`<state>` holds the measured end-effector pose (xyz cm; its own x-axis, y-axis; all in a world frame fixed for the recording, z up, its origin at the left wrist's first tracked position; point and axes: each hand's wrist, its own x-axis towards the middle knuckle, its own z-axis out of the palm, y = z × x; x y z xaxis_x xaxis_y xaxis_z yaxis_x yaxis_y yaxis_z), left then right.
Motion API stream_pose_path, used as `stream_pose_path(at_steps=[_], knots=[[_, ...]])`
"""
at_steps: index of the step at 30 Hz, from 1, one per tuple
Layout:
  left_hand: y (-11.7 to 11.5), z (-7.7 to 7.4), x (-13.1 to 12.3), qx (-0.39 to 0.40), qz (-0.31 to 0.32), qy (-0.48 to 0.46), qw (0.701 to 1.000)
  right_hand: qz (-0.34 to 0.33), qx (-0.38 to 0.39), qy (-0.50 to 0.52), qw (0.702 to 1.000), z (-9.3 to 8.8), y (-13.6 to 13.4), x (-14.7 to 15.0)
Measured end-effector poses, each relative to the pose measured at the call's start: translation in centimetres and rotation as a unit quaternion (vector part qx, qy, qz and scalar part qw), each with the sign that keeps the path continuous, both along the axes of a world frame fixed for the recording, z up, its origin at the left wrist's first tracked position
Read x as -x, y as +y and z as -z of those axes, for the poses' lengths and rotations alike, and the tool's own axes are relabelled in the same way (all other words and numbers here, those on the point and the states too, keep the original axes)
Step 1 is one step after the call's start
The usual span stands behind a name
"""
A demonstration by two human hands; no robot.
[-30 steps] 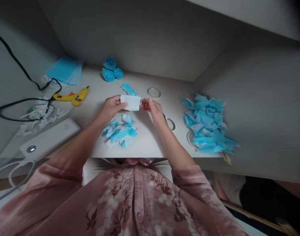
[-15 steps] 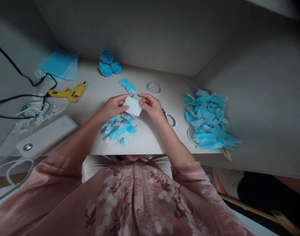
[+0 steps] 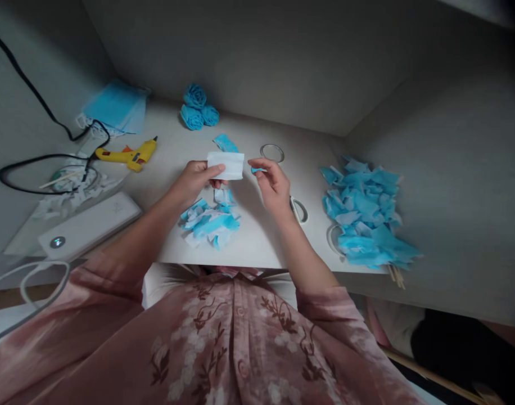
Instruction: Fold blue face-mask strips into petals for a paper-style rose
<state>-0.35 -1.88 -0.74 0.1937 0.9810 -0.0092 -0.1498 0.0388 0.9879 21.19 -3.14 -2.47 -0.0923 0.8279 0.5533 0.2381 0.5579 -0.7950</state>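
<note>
My left hand (image 3: pixel 195 180) pinches a white rectangular piece of mask fabric (image 3: pixel 226 165) by its left edge and holds it up over the desk. Just to its right, my right hand (image 3: pixel 271 183) has its fingers curled, with thumb and forefinger pinched on a small blue scrap (image 3: pixel 257 169). The two hands are a little apart and the right one does not touch the white piece. Below them on the white desk (image 3: pixel 257 236) lies a small heap of blue and white cut pieces (image 3: pixel 209 220).
A bigger pile of blue pieces (image 3: pixel 367 211) lies at the right with wooden sticks (image 3: pixel 397 275). Scissors (image 3: pixel 298 210) rest by my right wrist. Behind are three blue fabric roses (image 3: pixel 196 111), a metal ring (image 3: pixel 271 152), a yellow glue gun (image 3: pixel 131 156) and stacked masks (image 3: pixel 116 107).
Both hands held the white piece between them before. My right hand has let go and drawn away to the right with a small blue scrap; the left hand lifted the piece upright.
</note>
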Motion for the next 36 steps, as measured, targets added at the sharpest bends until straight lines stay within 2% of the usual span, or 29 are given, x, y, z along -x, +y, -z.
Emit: stream_pose_path(at_steps=[4, 8, 14, 19, 27, 31, 36], knots=[[0.1, 0.0, 0.0, 0.020, 0.004, -0.049, 0.999, -0.015, -0.032, -0.053, 0.998, 0.0, -0.3, 0.2], [0.1, 0.2, 0.0, 0.020, 0.020, -0.067, 0.997, -0.027, -0.018, -0.081, 0.996, 0.4, -0.1, 0.5], [0.0, 0.3, -0.1, 0.025, 0.049, -0.031, 0.998, -0.018, 0.014, -0.034, 0.999, 0.3, -0.2, 0.9], [-0.2, 0.2, -0.2, 0.000, 0.076, -0.008, 0.997, 0.004, 0.074, 0.004, 0.997, -0.1, -0.4, 1.2], [-0.1, 0.4, 0.2, -0.038, 0.109, 0.017, 0.993, 0.017, 0.109, 0.023, 0.994, -0.2, -0.3, 1.3], [-0.2, 0.2, 0.3, -0.031, 0.093, 0.055, 0.994, 0.026, 0.109, 0.024, 0.993, -0.2, -0.3, 1.3], [-0.1, 0.4, -0.1, -0.024, 0.069, 0.034, 0.997, 0.026, 0.113, 0.032, 0.993, -0.1, -0.3, 1.4]])
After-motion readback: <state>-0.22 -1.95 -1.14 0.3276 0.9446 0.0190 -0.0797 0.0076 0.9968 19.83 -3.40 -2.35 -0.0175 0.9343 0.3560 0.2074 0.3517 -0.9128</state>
